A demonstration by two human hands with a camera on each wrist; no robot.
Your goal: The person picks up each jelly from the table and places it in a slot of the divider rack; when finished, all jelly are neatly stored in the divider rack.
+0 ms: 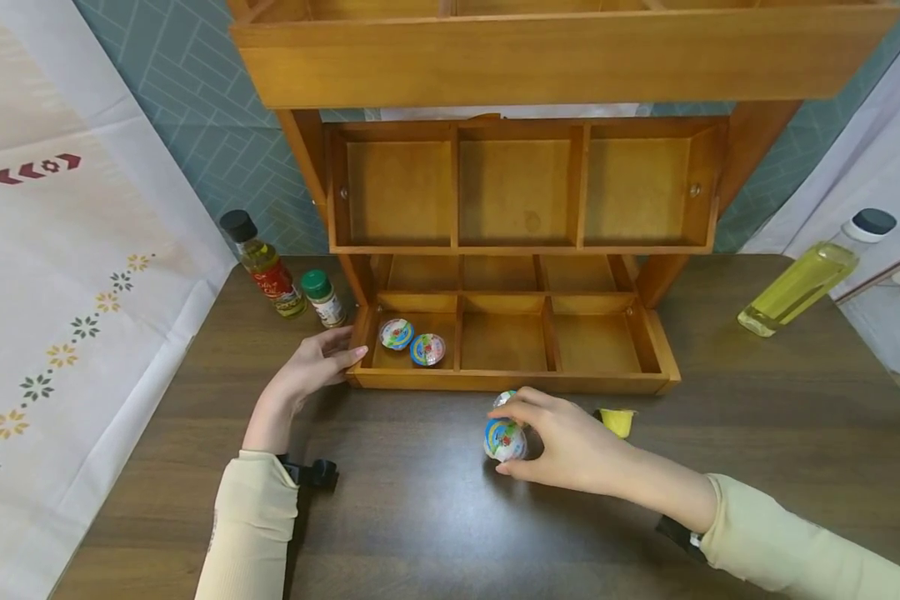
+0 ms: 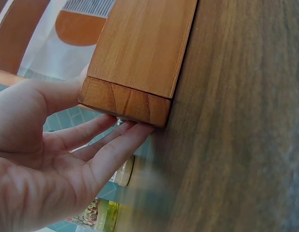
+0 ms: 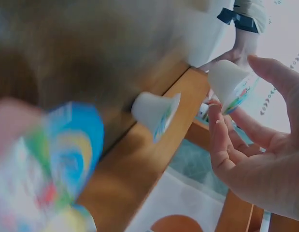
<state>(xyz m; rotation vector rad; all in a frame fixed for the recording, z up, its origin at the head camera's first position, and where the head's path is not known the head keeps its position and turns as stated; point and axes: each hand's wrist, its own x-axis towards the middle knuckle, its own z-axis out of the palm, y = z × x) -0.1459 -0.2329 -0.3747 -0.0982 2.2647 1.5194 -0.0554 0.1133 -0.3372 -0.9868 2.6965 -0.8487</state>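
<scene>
My right hand pinches a small jelly cup between thumb and fingers, in front of the wooden rack. The right wrist view shows this cup's white body and printed lid. Just behind it, a second jelly cup stands by the rack's front board, mostly covered by my fingers in the head view. My left hand holds the left front corner of the rack's bottom tray, thumb and fingers on different faces. Two jelly cups sit in that tray's left compartment.
A yellow cup lies partly behind my right forearm. A blurred printed lid fills the near left of the right wrist view. Left of the rack stand an oil bottle and a green-capped jar; another oil bottle stands right.
</scene>
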